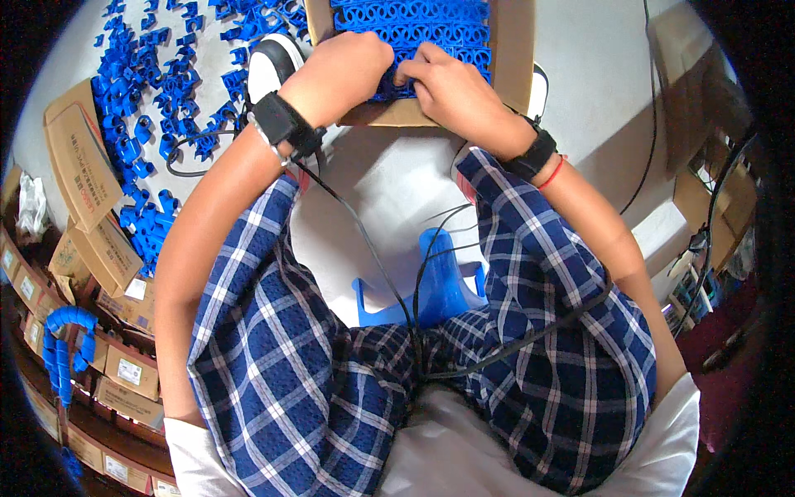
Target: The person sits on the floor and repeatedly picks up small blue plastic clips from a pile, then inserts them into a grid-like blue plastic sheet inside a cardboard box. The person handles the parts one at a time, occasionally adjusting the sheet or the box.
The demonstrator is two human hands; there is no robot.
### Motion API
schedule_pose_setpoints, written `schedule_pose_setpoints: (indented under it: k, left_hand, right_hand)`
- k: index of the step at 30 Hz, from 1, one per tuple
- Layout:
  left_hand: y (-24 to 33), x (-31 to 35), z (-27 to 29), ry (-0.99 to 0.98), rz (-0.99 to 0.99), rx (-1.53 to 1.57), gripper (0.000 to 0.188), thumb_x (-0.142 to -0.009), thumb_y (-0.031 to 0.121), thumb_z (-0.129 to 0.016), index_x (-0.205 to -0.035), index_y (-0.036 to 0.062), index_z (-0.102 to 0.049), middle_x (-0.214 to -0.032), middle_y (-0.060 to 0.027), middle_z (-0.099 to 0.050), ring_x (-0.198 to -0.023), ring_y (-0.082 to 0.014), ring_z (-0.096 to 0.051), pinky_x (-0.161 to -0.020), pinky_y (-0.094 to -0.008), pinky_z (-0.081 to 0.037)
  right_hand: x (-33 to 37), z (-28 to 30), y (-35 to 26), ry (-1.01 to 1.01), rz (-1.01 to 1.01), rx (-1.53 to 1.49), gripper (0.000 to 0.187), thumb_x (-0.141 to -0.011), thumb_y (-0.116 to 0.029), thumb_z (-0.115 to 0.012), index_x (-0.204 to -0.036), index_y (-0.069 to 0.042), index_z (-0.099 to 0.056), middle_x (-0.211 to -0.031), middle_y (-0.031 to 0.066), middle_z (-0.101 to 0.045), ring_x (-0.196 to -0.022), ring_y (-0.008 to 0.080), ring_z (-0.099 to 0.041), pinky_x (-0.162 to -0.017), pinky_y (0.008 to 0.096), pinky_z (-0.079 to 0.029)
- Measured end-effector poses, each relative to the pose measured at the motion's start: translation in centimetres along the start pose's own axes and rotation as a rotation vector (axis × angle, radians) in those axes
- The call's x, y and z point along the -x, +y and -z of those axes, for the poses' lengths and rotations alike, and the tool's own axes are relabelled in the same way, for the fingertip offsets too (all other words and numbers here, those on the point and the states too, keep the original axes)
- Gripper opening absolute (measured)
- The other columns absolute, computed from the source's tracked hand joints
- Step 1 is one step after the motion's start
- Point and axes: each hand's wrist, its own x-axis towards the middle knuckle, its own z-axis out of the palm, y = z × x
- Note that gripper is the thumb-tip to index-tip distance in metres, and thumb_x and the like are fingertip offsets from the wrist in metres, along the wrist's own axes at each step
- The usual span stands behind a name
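Note:
A brown cardboard box (515, 62) stands between my feet. Inside it lie blue plastic pipe clips (414, 18), set in neat rows with their rings facing up. My left hand (358, 68) reaches over the box's near left corner, its fingers curled against the lowest row. Close to it, my right hand (454, 87) bends in from the right, thumb and fingers drawn together on the near rows of clips. The fingertips of both hands are partly covered, so what each one grips cannot be made out.
Many loose blue clips (124, 83) are scattered over the floor at left, beside an open cardboard carton (80, 157). A blue plastic stool (439, 282) shows between my legs. Black cables (356, 217) cross my lap. Small boxes (132, 373) line a shelf at lower left.

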Motion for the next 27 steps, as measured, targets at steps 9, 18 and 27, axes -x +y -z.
schedule_pose_setpoints:
  k: [9, 18, 27]
  left_hand:
    - [-0.5, -0.8, -1.0, -0.033, 0.000, -0.088, 0.012, -0.080, 0.011, -0.063, -0.085, 0.0061, -0.073, -0.082, -0.0163, -0.069, -0.077, -0.0314, -0.070, -0.067, -0.0385, -0.057]
    - [0.3, 0.1, -0.3, -0.070, 0.019, -0.177, 0.010, -0.076, 0.013, -0.067, -0.083, 0.0155, -0.074, -0.077, -0.0105, -0.070, -0.076, -0.0257, -0.070, -0.068, -0.0354, -0.056]
    - [-0.1, 0.0, -0.7, -0.006, -0.012, -0.137, 0.004, -0.073, 0.017, -0.068, -0.072, 0.0142, -0.071, -0.071, -0.0112, -0.068, -0.070, -0.0266, -0.069, -0.062, -0.0368, -0.054]
  right_hand:
    - [-0.7, -0.6, -0.8, 0.000, -0.073, 0.114, 0.029, -0.081, -0.017, -0.067, -0.106, -0.006, -0.059, -0.101, 0.0194, -0.056, -0.079, 0.0390, -0.065, -0.071, 0.0488, -0.056]
    - [-1.3, -0.9, -0.4, -0.056, -0.034, 0.081, 0.020, -0.086, -0.018, -0.061, -0.105, -0.011, -0.062, -0.099, 0.0164, -0.056, -0.081, 0.0359, -0.064, -0.070, 0.0469, -0.055]
    - [-1.4, -1.2, -0.6, -0.166, -0.077, 0.089, 0.022, -0.092, -0.023, -0.051, -0.104, -0.017, -0.068, -0.097, 0.0146, -0.060, -0.081, 0.0350, -0.065, -0.070, 0.0471, -0.054]
